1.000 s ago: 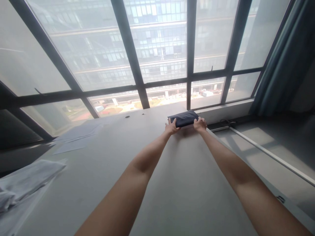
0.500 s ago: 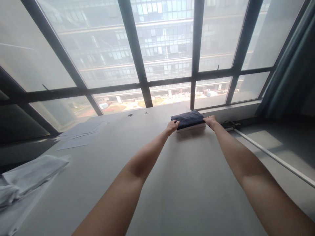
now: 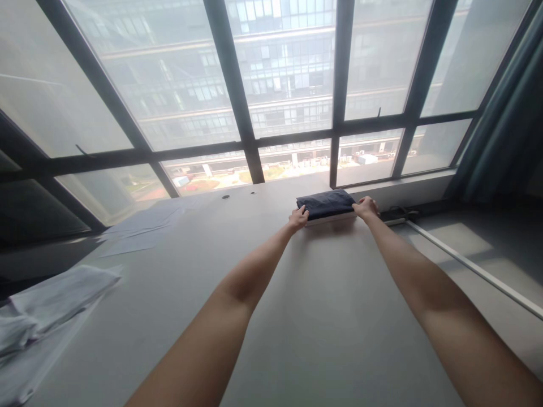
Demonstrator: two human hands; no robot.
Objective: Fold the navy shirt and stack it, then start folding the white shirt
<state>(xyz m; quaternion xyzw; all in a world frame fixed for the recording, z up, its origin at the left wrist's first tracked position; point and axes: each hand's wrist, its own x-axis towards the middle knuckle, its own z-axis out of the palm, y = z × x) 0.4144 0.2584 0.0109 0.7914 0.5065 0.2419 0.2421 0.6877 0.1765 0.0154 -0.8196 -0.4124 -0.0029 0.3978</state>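
Observation:
A folded dark navy cloth (image 3: 328, 204), perhaps a garment, lies on top of a pale folded stack (image 3: 333, 220) near the far edge of the white table. Both of my arms stretch out to it. My left hand (image 3: 298, 217) grips the cloth's left front corner, thumb on top. At the right front corner, my right hand (image 3: 365, 207) pinches the navy cloth between thumb and curled fingers. The underside of the stack and the fingertips beneath the cloth are hidden.
The white table (image 3: 203, 316) spans the foreground. Crumpled white cloth (image 3: 55, 305) lies at its left edge, with flat pale sheets (image 3: 144, 226) farther back. Beyond stand large windows (image 3: 288, 68). A white bar (image 3: 470, 265) and a blue-grey curtain (image 3: 487, 130) are on the right.
My right hand's fingers have curled up more at the cloth's right corner. My left hand has shifted slightly at the left corner. The view has moved a little.

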